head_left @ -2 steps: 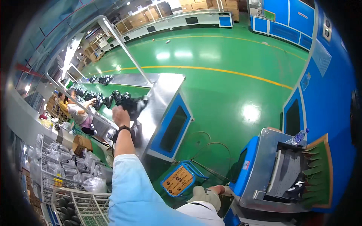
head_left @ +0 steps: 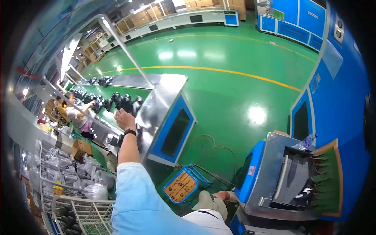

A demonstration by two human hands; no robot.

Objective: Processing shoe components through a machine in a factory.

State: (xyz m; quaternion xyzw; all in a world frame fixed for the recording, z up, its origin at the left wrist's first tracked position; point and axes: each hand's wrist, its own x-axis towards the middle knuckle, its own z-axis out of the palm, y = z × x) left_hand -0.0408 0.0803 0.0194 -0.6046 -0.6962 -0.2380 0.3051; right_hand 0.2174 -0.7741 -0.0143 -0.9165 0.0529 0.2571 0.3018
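Observation:
My left hand (head_left: pixel 125 120), with a black band on the wrist and a light blue sleeve, reaches over the left end of the metal work table (head_left: pixel 172 83). Its fingers are bent and loosely apart, and I see nothing held in them. Just beyond the fingertips lies a heap of black, shiny pieces (head_left: pixel 124 102), blurred at its right side; their exact kind is unclear. A round silvery fitting (head_left: pixel 112 139) sits beside my wrist. My right hand does not show.
A co-worker (head_left: pixel 78 115) sits farther along the line, handling black pieces. Left stands a wire rack with clear plastic bags (head_left: pixel 96 191) and a basket of dark oval pieces (head_left: pixel 69 219). A small stool (head_left: pixel 181 187) and a blue machine (head_left: pixel 250 172) stand nearby; cables (head_left: pixel 225 148) cross the floor.
The black bundle beside my left hand has moved leftward and away, onto the heap. My fingers have loosened from a closed fist. The whole view has shifted slightly.

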